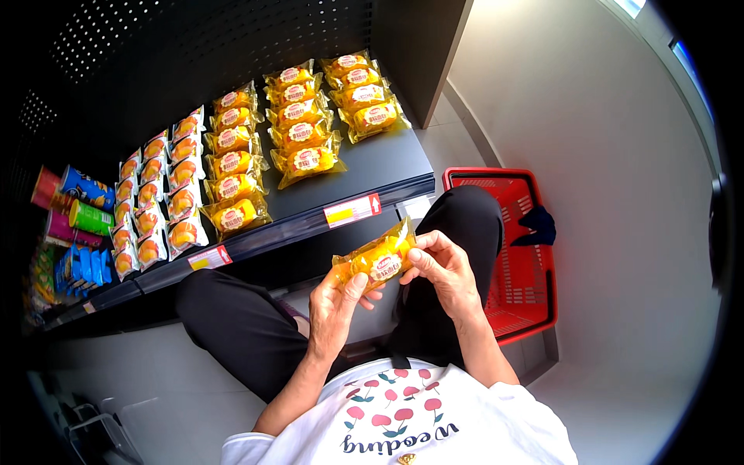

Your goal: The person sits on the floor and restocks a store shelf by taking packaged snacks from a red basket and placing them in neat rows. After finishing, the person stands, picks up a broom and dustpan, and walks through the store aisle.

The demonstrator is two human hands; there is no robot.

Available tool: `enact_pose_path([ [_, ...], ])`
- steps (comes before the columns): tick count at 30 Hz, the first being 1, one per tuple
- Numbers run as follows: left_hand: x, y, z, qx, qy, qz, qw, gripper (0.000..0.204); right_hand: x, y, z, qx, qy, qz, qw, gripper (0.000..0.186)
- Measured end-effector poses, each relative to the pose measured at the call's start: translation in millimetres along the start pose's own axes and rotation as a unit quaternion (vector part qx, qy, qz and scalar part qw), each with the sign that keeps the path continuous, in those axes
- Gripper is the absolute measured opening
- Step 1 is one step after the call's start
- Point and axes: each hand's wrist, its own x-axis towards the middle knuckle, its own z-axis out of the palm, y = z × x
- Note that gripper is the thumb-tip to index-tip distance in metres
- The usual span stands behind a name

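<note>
Just off the front edge of the dark shelf (380, 167), near its right front corner, a yellow-wrapped bread roll (381, 260) is held above the person's lap, its oval label facing up and its right end tilted farther toward the shelf. The left hand (332, 310) has hold of its left end, thumb on the label side and fingers curled underneath, with only the wrapper's thickness between them. The right hand (446, 279) is nearly closed, thumb and forefinger pinching the right end.

On the shelf, three rows of matching yellow packets run from back to front: four in the right row (377, 116), nearest the right edge, five in the middle row (307, 160) and six in the left row (234, 213). Left of these are three rows of white packets (184, 201) with round orange pictures. Toward the shelf's left end lie a blue canister (87, 188), a green canister (91, 218) and some small blue bags (83, 267). Two price labels (353, 210) sit on the front edge. Beyond the right front corner, a red basket (554, 298) stands on the floor, with dark blue cloth (536, 227) at its right rim.
</note>
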Motion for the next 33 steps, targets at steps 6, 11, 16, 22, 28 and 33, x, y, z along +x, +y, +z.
enact_pose_path([
  [6, -2, -8, -10, 0.019, 0.039, 0.018, 0.999, 0.037, 3, 10, 5, 0.026, -0.002, 0.058, 0.998, 0.022],
  [11, -1, -10, -17, 0.087, 0.153, 0.083, 0.981, 0.035, 14, 14, 20, -0.081, 0.024, 0.010, 0.996, 0.022],
  [16, 16, 2, -24, 0.091, 0.226, 0.149, 0.958, 0.025, 43, 14, 38, -0.173, 0.068, -0.091, 0.978, 0.019],
  [22, 48, 24, -41, 0.156, 0.248, 0.158, 0.943, 0.007, 81, 13, 59, -0.254, 0.062, -0.154, 0.953, 0.015],
  [28, 74, 32, -51, 0.186, 0.254, 0.162, 0.935, 0.008, 106, 16, 69, -0.344, 0.075, -0.209, 0.912, 0.014],
  [33, 86, 16, -59, 0.286, 0.285, 0.143, 0.904, 0.014, 106, 20, 70, -0.468, 0.069, -0.213, 0.855, 0.018],
])
